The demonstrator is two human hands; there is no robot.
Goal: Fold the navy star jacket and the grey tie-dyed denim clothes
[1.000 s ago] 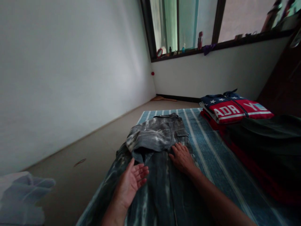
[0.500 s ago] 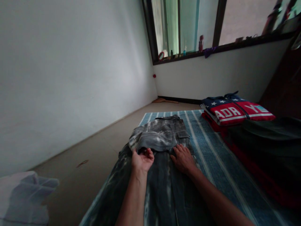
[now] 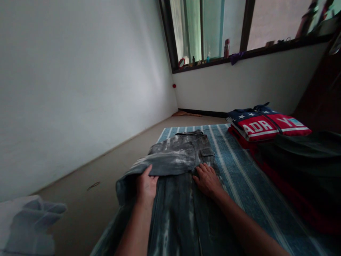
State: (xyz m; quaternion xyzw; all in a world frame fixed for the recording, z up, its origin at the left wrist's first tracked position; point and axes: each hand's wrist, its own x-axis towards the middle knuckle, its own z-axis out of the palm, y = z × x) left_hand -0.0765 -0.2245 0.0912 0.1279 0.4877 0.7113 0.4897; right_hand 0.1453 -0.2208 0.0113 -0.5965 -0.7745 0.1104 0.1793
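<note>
My left hand pinches the near edge of a folded-over flap of the mottled grey garment, thumb on top of the cloth and the other fingers partly hidden at and under the edge. To the left of that pinch, the flap bulges outward and droops in a dark, rounded fold. My right hand is open and palm down on the same garment, its fingers a little spread, beside the flap's right end and just below a pocket flap.

The garment lies lengthwise under and between my hands, its body running back toward me and its far end beyond my fingers. Beneath it is a blue cover with pale stripes, bare to the right of my right hand. Farther right, well apart from my hands, sit a folded red and navy top with white stars and letters, and, nearer me, a heap of dark green cloth over red fabric.

To the left of my left hand and lower down is the floor, with a thin looped item on it, and pale, sheer-looking material nearer me. Far ahead, a window ledge holds a pink bottle and a small round mirror.
</note>
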